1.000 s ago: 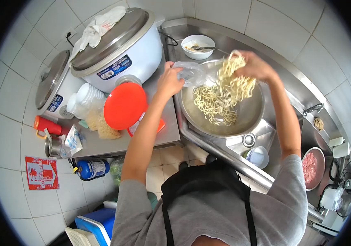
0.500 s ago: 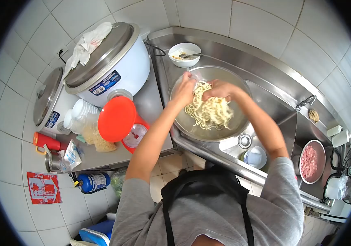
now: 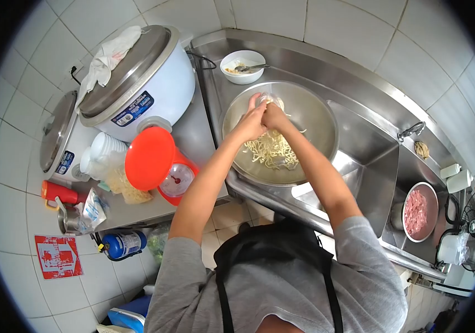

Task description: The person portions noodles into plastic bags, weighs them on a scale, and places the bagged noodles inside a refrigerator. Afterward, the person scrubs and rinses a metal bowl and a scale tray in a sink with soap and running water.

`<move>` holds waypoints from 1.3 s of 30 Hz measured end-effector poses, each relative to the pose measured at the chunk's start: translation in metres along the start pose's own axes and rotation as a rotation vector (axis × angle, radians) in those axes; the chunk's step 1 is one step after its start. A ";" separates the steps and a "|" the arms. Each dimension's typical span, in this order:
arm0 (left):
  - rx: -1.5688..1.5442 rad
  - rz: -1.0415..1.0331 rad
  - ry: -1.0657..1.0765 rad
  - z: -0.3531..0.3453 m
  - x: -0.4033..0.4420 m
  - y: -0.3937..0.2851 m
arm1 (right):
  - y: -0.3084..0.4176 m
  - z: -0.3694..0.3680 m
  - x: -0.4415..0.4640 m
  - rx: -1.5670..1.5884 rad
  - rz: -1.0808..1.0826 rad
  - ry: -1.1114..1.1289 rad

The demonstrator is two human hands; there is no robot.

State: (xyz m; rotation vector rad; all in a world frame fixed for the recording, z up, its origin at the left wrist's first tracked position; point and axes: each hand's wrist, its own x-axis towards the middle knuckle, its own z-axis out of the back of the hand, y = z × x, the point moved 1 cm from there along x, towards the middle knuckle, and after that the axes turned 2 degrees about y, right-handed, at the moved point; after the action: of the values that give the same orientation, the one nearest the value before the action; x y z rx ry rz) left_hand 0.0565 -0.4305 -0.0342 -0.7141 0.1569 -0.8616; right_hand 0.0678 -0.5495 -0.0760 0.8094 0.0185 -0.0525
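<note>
Over the large metal bowl (image 3: 319, 130) my two hands are close together. My left hand (image 3: 252, 120) is closed on a clear plastic bag (image 3: 271, 99) that holds some noodles. Against the bag's mouth is my right hand (image 3: 274, 117), its fingers mostly hidden by the bag and by my left hand. Pale yellow noodles (image 3: 273, 152) lie in a loose heap in the bowl beneath my wrists. A few strands are spread toward the middle of the bowl.
Behind the bowl is a white bowl (image 3: 242, 77) with a spoon. At left stand a red kitchen scale (image 3: 179, 180), a large rice cooker (image 3: 162, 91) and stacked white cups (image 3: 106, 147). A faucet (image 3: 411, 131) and a bowl of raw meat (image 3: 416, 212) are at right.
My right hand has moved left from the loose noodles to the bag beside my left hand. The noodles it was handling now lie lower in the bowl.
</note>
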 end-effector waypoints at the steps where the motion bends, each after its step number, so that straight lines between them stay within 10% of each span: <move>1: -0.046 0.020 0.019 -0.005 0.000 -0.001 | -0.002 0.004 0.007 -0.521 0.040 0.171; 4: -0.091 0.070 0.044 -0.006 0.007 0.002 | 0.012 0.027 0.012 -0.528 -0.071 0.298; 8: -0.259 0.124 0.031 0.010 0.010 0.011 | 0.044 0.088 -0.021 0.502 -0.009 0.679; 13: -0.269 0.125 0.062 0.018 0.016 -0.009 | 0.031 0.056 -0.028 -0.511 0.220 -0.092; 19: -0.568 0.238 -0.004 0.034 0.016 -0.023 | 0.006 0.068 -0.071 0.330 0.283 -0.298; 27: -0.124 0.210 -0.140 0.040 0.025 0.013 | -0.027 0.066 -0.060 0.159 -0.166 0.318; 33: 0.065 0.298 0.162 0.047 0.012 -0.020 | 0.056 0.129 -0.059 0.217 0.167 0.206; 39: -0.374 0.157 0.129 0.044 0.002 -0.024 | 0.050 0.103 -0.060 0.292 0.367 0.228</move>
State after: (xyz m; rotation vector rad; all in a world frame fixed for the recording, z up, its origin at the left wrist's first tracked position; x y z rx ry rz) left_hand 0.0602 -0.4200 0.0148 -0.9809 0.4925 -0.7338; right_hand 0.0098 -0.5872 0.0332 1.0959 0.0784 0.3917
